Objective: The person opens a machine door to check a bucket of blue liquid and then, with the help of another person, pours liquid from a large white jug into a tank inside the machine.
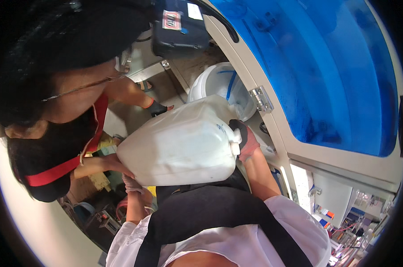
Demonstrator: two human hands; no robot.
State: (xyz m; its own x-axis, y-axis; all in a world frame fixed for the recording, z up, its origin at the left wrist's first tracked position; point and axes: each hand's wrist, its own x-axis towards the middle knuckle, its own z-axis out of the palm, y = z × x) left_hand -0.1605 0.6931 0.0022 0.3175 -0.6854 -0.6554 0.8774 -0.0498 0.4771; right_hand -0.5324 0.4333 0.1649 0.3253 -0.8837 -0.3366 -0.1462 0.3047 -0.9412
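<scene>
A large white plastic jerrycan [183, 147] is held tilted, its mouth toward a white bucket [210, 78] with a blue hose inside. My right hand [247, 141], in a red and black glove, grips the can's handle near the mouth. Wearing a light glove, my left hand [133, 183] holds the can from under its bottom corner. A co-worker leans in from the left, with one bare forearm [99, 163] against the can's base. Their other hand, in a dark glove [158, 108], reaches out beyond the can.
A machine with a big blue translucent cover [326, 71] and a white frame with a metal hinge [261, 99] fills the right side. A black case [179, 26] sits above the bucket. Cluttered shelves lie at lower right, cables and gear at lower left.
</scene>
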